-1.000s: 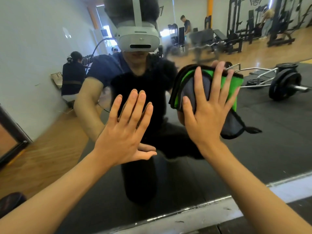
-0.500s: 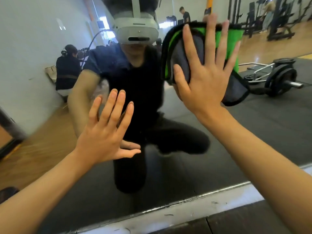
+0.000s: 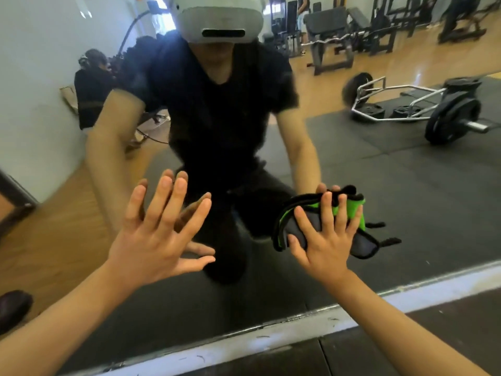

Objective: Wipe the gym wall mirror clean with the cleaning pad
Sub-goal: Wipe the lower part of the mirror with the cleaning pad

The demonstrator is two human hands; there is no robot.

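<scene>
Nearest is the white sill under the glass, scuffed with dark marks. Just above it the right hand lies flat with fingers spread, pressing the pad low against the mirror; nothing is curled round it, only straight fingers pinning it. The pad looks soft and light, a grey and green cloth with a black edge, bunched and flopping at its free end, so I reckon it wants a broad palm over its middle rather than a pinch at the rim. The left hand is spread flat on the glass beside it, holding nothing. Beyond, reflected, a loaded bar sits on the mats.
</scene>
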